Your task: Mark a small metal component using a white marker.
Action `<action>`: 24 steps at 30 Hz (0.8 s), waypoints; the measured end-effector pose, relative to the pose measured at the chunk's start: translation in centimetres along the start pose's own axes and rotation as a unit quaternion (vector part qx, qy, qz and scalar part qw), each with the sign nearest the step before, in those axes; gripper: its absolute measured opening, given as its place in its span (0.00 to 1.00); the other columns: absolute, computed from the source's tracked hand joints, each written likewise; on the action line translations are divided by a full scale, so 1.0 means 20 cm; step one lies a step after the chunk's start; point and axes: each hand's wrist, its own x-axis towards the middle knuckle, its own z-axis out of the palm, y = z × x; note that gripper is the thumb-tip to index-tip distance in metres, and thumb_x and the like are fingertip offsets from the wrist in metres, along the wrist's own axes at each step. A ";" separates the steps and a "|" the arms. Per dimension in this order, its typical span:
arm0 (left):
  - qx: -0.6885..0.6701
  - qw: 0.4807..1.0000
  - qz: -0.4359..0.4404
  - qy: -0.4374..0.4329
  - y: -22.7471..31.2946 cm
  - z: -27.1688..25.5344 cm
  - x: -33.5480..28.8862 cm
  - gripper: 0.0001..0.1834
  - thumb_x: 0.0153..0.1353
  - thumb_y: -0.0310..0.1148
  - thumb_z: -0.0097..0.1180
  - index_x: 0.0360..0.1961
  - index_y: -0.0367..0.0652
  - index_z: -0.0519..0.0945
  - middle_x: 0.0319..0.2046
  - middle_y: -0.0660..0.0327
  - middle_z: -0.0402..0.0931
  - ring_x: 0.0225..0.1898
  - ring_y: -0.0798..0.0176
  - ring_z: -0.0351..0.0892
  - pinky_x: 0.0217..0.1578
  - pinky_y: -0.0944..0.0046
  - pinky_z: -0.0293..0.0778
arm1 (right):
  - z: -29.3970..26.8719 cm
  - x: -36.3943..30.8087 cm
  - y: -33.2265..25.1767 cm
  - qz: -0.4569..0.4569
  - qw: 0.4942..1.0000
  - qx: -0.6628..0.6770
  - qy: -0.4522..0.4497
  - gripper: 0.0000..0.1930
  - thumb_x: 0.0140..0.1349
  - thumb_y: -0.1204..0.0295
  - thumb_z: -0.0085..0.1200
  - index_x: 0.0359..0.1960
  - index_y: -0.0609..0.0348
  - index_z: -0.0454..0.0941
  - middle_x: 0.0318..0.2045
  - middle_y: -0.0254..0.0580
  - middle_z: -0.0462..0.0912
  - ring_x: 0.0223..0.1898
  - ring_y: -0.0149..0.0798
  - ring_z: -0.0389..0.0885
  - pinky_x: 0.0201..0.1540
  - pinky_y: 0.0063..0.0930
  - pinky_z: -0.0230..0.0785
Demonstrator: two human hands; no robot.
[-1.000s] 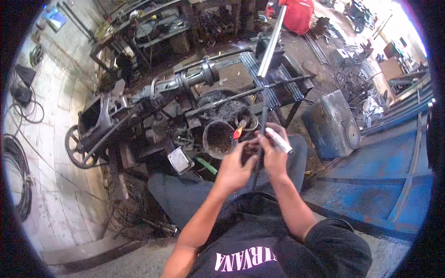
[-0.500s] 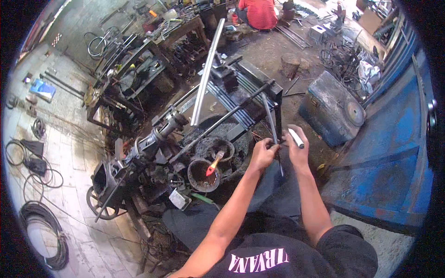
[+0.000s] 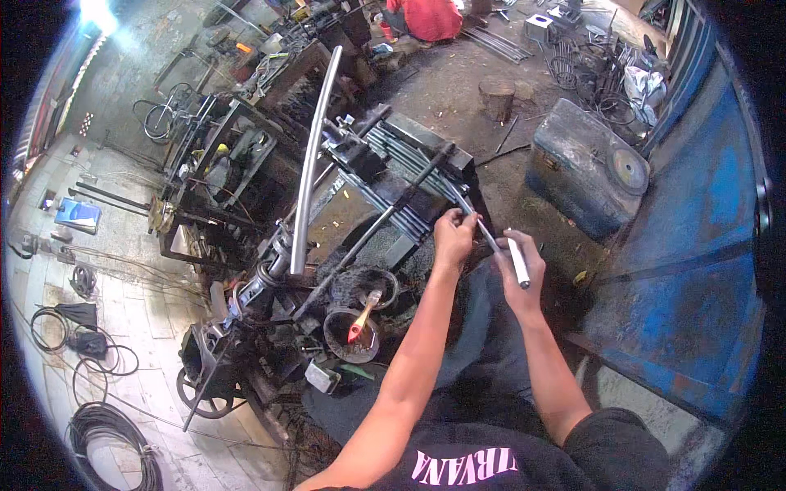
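My left hand is closed on a thin dark metal rod, gripping it near its near end. The rod slants from the metal rack toward my body. In my right hand is a white marker pen with a dark end, lying across the fingers and pointing down. The right fingertips are close to the rod's near end; whether they touch it I cannot tell. Several similar rods lie side by side across the rack, just beyond my left hand.
A long shiny metal bar rises at a slant above the black machine. Left of my forearm, a brush rests in a round pot. A dark metal box stands at right, beside blue sheet metal. A person in red is farther back.
My left hand has shifted slightly left and up along the rod, away from my right hand. The right hand has dropped a little, its marker turned more upright. The whole view has also shifted.
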 end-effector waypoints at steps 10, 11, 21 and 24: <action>0.248 0.953 0.091 0.147 0.17 0.04 0.10 0.20 0.64 0.40 0.62 0.46 0.30 0.82 0.38 0.45 0.85 0.41 0.48 0.86 0.45 0.54 0.77 | 0.19 0.25 0.25 0.123 0.960 0.209 0.139 0.16 0.65 0.90 0.51 0.52 0.62 0.73 0.43 0.47 0.81 0.42 0.37 0.84 0.44 0.32 0.86; 0.249 0.953 0.092 0.149 0.17 0.02 0.09 0.20 0.64 0.40 0.62 0.46 0.30 0.82 0.38 0.45 0.85 0.41 0.48 0.86 0.45 0.54 0.77 | 0.22 0.27 0.25 0.126 0.950 0.235 0.163 0.16 0.65 0.90 0.51 0.52 0.62 0.73 0.43 0.48 0.80 0.41 0.37 0.84 0.43 0.31 0.86; 0.250 0.952 0.048 0.169 0.14 -0.07 0.16 0.31 0.65 0.38 0.58 0.63 0.28 0.69 0.50 0.35 0.80 0.54 0.37 0.80 0.55 0.49 0.74 | 0.35 0.42 0.38 0.120 0.945 0.250 0.171 0.15 0.62 0.88 0.55 0.49 0.62 0.72 0.38 0.44 0.75 0.36 0.39 0.83 0.39 0.33 0.86; 0.275 0.948 0.041 0.157 0.12 -0.09 0.18 0.33 0.64 0.38 0.57 0.65 0.26 0.68 0.54 0.33 0.77 0.58 0.36 0.77 0.59 0.49 0.71 | 0.42 0.47 0.39 0.119 0.955 0.216 0.165 0.13 0.62 0.87 0.56 0.47 0.62 0.72 0.38 0.43 0.76 0.36 0.37 0.82 0.38 0.32 0.86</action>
